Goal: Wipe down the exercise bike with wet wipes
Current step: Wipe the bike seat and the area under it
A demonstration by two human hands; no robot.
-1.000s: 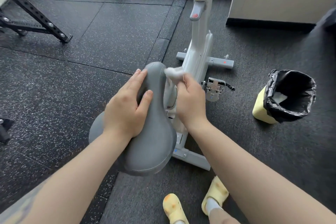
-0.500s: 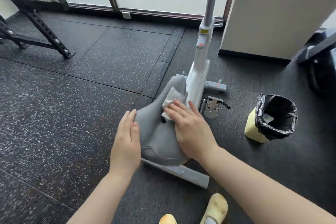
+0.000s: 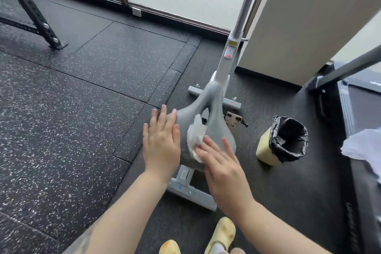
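The grey saddle (image 3: 214, 113) of the exercise bike sits at the middle of the view, with the bike's pale frame and post (image 3: 227, 64) rising behind it. A white wet wipe (image 3: 195, 136) lies crumpled on the saddle's rear part. My right hand (image 3: 222, 165) presses the wipe down with straight fingers. My left hand (image 3: 162, 142) lies flat with straight fingers against the saddle's left side. The bike's grey base bar (image 3: 193, 194) shows below my hands, and a pedal (image 3: 234, 119) sticks out to the right.
A yellow bin with a black liner (image 3: 286, 140) stands on the floor right of the bike. A treadmill (image 3: 362, 150) with a white cloth on it fills the right edge. A black rack leg (image 3: 41, 18) crosses the far left. A beige cabinet (image 3: 309, 22) stands behind.
The view has pulled back and tilted up. My right hand has slid the wipe from the saddle's nose back toward its rear. My left hand went from gripping the saddle to lying flat beside it.
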